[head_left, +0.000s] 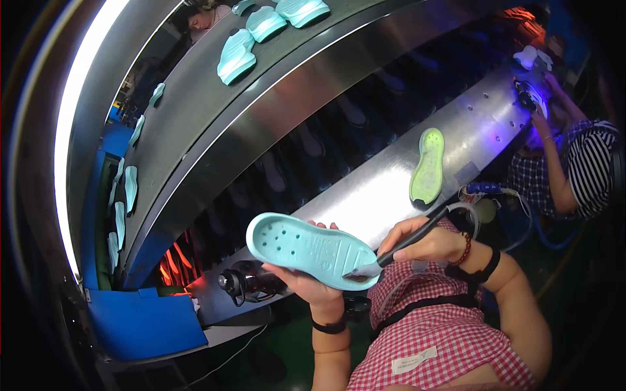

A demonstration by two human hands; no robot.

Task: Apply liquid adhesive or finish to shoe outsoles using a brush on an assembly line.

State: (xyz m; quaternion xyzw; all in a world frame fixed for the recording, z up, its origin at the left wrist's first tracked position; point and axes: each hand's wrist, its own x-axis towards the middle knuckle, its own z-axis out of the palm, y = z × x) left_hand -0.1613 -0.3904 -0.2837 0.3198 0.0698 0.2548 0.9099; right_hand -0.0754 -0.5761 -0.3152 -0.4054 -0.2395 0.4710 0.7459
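Note:
A light turquoise shoe sole (313,249) rests tilted in my left hand (306,281), its hollow inner side facing up and its row of small holes at the left end. My left palm supports it from beneath, with fingertips showing past its far edge. In my right hand (427,242) is a black-handled brush (412,237), connected to a clear hose. The bristles touch the sole's inner surface near its right end. On the metal bench beyond lies a yellow-green sole (428,168), apart from both hands.
A curved conveyor belt (189,127) carries several turquoise soles (236,57) at the far left. Dark racks with soles sit under it. A black bottle-like device (251,281) stands on the bench's left end. At right, a co-worker (561,163) handles a piece under violet light.

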